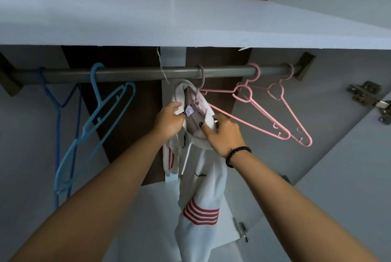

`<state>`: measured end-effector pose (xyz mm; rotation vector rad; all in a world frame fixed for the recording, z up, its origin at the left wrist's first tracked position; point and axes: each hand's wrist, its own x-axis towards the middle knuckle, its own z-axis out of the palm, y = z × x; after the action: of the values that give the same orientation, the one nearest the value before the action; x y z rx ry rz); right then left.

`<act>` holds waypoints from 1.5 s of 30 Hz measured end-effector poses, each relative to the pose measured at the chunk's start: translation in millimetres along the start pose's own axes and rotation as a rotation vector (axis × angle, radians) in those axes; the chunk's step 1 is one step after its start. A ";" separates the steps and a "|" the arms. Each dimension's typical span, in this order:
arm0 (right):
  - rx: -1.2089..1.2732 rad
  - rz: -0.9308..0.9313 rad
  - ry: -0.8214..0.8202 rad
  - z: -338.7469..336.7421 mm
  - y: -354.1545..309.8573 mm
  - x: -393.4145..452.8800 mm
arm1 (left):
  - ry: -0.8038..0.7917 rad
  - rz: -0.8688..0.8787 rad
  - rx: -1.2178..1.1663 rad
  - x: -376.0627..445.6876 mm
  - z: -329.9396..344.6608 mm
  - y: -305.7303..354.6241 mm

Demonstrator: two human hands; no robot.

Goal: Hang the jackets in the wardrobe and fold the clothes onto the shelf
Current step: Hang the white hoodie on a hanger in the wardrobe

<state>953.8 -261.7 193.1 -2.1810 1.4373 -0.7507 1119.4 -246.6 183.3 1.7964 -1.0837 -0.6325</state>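
A white jacket (203, 189) with red stripes hangs below the grey wardrobe rail (148, 73), on a pale hanger (201, 79) whose hook sits over the rail. My left hand (169, 120) grips the collar on the left, near its label. My right hand (224, 134), with a black bead bracelet on the wrist, holds the collar and hood fabric on the right. The hanger's body is mostly hidden inside the jacket.
Two blue hangers (99, 113) hang on the rail's left part, pink hangers (281, 111) on its right. A white shelf (190, 18) spans above the rail. The open door with metal hinges (368, 96) stands at right.
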 end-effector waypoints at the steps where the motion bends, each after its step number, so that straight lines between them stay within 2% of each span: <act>1: 0.024 -0.005 -0.011 -4.6 0.3 -5.3 | 0.003 0.009 0.012 -7.1 -1.3 1.3; 15: 0.283 0.034 -0.165 -76.6 41.5 -102.4 | -0.013 0.087 0.187 -146.8 -0.5 51.8; 22: 0.293 0.014 -0.154 -107.5 61.7 -154.8 | -0.078 0.118 0.222 -215.0 27.7 74.5; 31: 0.244 0.153 -0.046 -141.2 102.6 -248.0 | -0.319 0.242 0.266 -290.2 75.7 85.5; 45: 0.153 0.705 0.257 -182.4 157.3 -472.6 | -0.856 0.423 0.226 -428.2 161.8 68.2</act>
<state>576.1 106.9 139.4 -1.3408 2.0239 -0.8441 759.9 43.9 159.3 1.3947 -2.1062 -1.0795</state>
